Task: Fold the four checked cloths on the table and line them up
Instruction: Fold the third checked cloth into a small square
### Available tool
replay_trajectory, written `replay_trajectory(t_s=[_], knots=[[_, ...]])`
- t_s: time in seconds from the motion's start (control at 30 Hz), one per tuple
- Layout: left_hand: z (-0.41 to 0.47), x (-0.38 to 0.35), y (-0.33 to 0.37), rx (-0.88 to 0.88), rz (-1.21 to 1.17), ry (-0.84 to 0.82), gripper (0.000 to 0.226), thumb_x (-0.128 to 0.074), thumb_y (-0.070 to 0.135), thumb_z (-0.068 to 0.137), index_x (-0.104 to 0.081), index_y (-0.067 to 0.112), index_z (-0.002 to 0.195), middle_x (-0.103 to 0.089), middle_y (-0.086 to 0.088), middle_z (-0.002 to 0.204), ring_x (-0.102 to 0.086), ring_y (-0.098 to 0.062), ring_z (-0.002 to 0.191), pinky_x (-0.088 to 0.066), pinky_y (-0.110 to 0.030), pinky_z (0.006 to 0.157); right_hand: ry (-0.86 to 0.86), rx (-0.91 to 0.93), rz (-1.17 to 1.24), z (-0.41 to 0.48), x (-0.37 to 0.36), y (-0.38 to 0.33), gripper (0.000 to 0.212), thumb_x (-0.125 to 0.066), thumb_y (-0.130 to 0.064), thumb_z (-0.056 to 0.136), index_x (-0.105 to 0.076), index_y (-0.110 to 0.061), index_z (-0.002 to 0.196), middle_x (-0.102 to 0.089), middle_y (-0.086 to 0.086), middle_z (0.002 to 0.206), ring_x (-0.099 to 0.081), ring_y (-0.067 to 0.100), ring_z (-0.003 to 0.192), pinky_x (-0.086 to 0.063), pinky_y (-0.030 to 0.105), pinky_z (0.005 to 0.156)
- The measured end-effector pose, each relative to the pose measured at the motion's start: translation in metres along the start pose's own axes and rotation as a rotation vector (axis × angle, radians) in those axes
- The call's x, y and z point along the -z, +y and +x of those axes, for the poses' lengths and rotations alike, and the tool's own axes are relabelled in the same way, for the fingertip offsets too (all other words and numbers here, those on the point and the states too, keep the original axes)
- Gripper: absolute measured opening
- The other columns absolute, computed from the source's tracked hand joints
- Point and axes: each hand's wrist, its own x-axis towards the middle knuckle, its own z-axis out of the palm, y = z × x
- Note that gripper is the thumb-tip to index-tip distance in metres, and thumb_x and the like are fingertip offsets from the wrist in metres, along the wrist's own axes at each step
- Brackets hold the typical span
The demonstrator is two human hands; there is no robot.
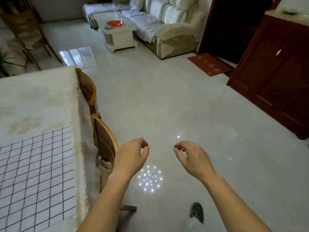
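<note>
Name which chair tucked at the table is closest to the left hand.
The near chair, its curved back right beside the left hand; the far chair sits farther along the table.

No text, label, brand or number can be read. Gold marks are seen on the red mat [209, 64] just right of the sofa [175, 30], but they are too blurred to be made out.
</note>
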Motion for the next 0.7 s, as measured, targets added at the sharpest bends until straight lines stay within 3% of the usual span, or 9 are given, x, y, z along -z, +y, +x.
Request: replay_trajectory(t_s=[0.23,0.37,0.5,0.7], knots=[[0.085,-0.016,0.006,0.229,0.105,0.075,0.021,-0.058,0.046,0.098,-0.065,0.035,0.115,-0.068,0.017,0.110,-0.068,-0.003,0.084,-0.056,-0.031,0.086,-0.068,0.161,0.098,0.147,-0.013,0.041,0.021,-0.056,-0.046,0.095,-0.066,-0.032,0.105,-0.064,-0.019,0.097,-0.059,0.003,0.087,-0.049,0.026,0.081],[0.131,-0.010,0.022,0.349,0.121,0.136,0.021,-0.058,0.047,0.096,-0.064,0.037,0.114,-0.068,0.019,0.108,-0.066,-0.001,0.090,-0.056,-0.031,0.087,-0.159,0.245,0.158,0.219,0.000,0.063,0.019,-0.056,-0.047,0.094,-0.066,-0.033,0.102,-0.064,-0.021,0.096,-0.059,0.000,0.087,-0.052,0.027,0.080],[0.186,0.009,0.034,0.434,0.111,0.226,0.021,-0.059,0.045,0.097,-0.065,0.035,0.114,-0.067,0.018,0.105,-0.063,-0.003,0.098,-0.055,-0.035,0.090,-0.168,0.354,0.194,0.300,0.015,0.057,0.020,-0.057,-0.048,0.093,-0.066,-0.032,0.102,-0.065,-0.019,0.096,-0.058,0.001,0.086,-0.051,0.025,0.076],[0.229,-0.002,0.024,0.535,0.183,0.201,0.020,-0.056,0.044,0.100,-0.063,0.035,0.116,-0.066,0.017,0.110,-0.062,-0.002,0.099,-0.048,-0.029,0.095,-0.263,0.564,0.126,0.367,-0.019,0.031,0.027,-0.058,-0.042,0.095,-0.066,-0.025,0.114,-0.068,-0.009,0.102,-0.063,0.010,0.091,-0.050,0.026,0.082]])
